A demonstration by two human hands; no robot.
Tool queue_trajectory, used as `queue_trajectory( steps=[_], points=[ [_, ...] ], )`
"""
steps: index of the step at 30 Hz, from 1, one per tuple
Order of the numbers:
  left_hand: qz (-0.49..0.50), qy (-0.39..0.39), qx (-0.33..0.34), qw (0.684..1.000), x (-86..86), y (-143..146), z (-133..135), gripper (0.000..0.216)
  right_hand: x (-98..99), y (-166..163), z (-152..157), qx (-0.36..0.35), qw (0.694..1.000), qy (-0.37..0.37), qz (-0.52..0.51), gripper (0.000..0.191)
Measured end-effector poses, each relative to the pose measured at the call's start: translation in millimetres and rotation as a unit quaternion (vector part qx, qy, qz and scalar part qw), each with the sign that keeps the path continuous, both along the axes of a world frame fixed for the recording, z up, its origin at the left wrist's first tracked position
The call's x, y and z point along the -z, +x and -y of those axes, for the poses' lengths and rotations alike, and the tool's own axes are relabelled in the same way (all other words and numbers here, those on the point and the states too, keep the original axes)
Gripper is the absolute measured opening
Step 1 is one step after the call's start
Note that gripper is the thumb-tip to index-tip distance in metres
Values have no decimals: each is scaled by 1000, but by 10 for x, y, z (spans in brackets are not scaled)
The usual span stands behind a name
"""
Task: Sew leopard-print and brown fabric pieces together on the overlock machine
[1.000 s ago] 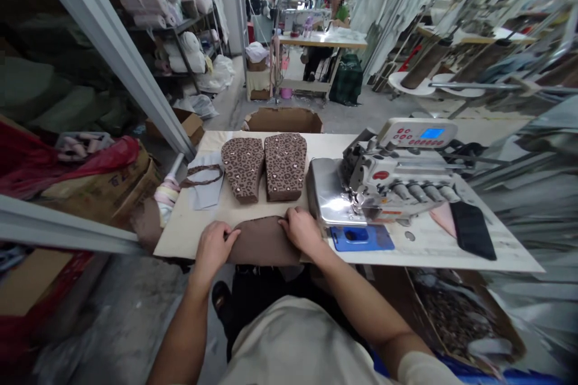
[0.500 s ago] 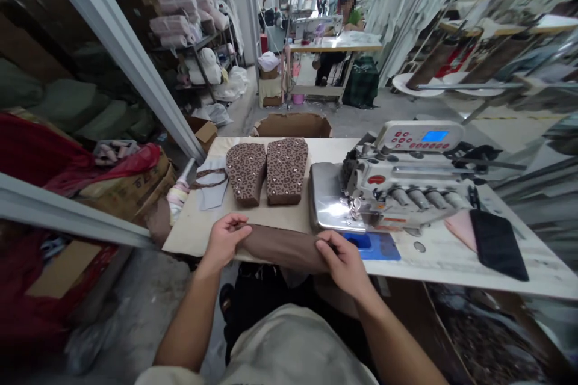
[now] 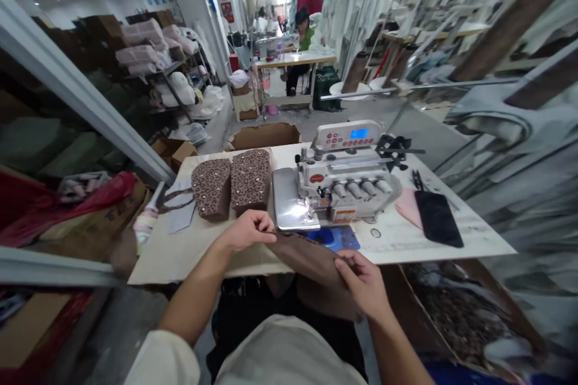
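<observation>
A brown piece of fabric (image 3: 311,258) is stretched between my two hands at the table's front edge. My left hand (image 3: 250,230) pinches its upper left corner, and my right hand (image 3: 361,277) grips its right end between thumb and fingers. Part of the cloth hangs below the table edge. Just beyond it stands a white overlock sewing machine (image 3: 347,177) with its lamp lit and a blue display. Two stacks of leopard-print fabric pieces (image 3: 211,189) lie left of the machine, the right one close behind my left hand.
On the table (image 3: 478,240) at right lie a black pouch-like item (image 3: 438,219), pink cloth (image 3: 409,207) and dark snips (image 3: 418,179). An open carton (image 3: 266,135) stands behind the table, and a box of leopard-print scraps (image 3: 469,313) below right. A person (image 3: 304,30) sits at another sewing machine.
The view has swung to the right. Both hands have moved the brown fabric toward the machine, and it now slants, its right end lower and hanging further over the edge.
</observation>
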State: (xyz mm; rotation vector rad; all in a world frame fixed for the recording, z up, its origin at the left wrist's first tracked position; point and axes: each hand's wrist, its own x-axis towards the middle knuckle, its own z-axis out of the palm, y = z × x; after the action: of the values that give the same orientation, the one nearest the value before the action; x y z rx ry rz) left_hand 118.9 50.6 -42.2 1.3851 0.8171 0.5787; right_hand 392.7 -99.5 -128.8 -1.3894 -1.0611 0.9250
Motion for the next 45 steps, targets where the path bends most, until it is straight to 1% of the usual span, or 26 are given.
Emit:
queue_trajectory(
  steps=[3,5,6,8,10,12,14,15,16,18,19,21,23,25,27,30,32,35,38,42,45],
  points=[
    [-50,16,79,995,-139,105,-112,56,41,76,37,-34,998,-24,-52,27],
    [-103,56,100,988,-205,157,-209,50,86,91,44,-59,993,-44,-92,24],
    [-133,87,98,982,-224,184,-262,46,118,74,44,-72,989,-55,-116,22],
    [-197,159,70,965,-231,247,-363,36,197,-19,41,-95,976,-75,-180,20],
    [-252,224,34,941,-197,320,-431,26,274,-180,34,-114,957,-89,-251,22],
    [-285,289,-11,914,-139,392,-438,25,319,-370,21,-138,935,-100,-310,27],
    [-304,364,-67,878,-76,456,-375,33,324,-542,1,-167,919,-102,-343,34],
    [-313,399,-91,857,-48,484,-319,33,318,-611,-10,-176,916,-96,-346,37],
    [-323,427,-106,838,-23,510,-248,29,313,-670,-20,-177,920,-87,-339,38],
    [-346,462,-104,810,19,561,-72,12,325,-756,-26,-159,941,-71,-292,35],
    [-355,475,-100,799,39,586,28,10,347,-789,-18,-148,952,-69,-258,32],
    [-364,502,-98,778,88,631,235,19,428,-847,26,-135,966,-79,-207,23],
    [-348,536,-88,764,154,661,423,32,535,-901,100,-136,966,-97,-196,19],
    [-310,571,-52,758,230,670,555,42,634,-945,174,-135,960,-111,-219,20],
    [-275,595,-18,755,293,663,611,46,691,-966,222,-129,951,-117,-255,24],
    [-270,601,-11,752,336,641,586,48,681,-935,223,-129,935,-105,-313,36],
    [-280,596,-10,752,330,630,542,49,633,-881,194,-141,926,-95,-337,40],
    [-289,590,0,754,295,626,493,49,552,-787,142,-179,917,-87,-345,40],
    [-293,597,3,747,243,631,462,46,471,-711,74,-208,909,-90,-349,41],
    [-302,604,4,738,151,645,419,38,315,-641,-103,-212,901,-84,-370,42],
    [-312,600,26,736,76,654,391,40,172,-602,-298,-203,908,-69,-360,42]
  ],
)
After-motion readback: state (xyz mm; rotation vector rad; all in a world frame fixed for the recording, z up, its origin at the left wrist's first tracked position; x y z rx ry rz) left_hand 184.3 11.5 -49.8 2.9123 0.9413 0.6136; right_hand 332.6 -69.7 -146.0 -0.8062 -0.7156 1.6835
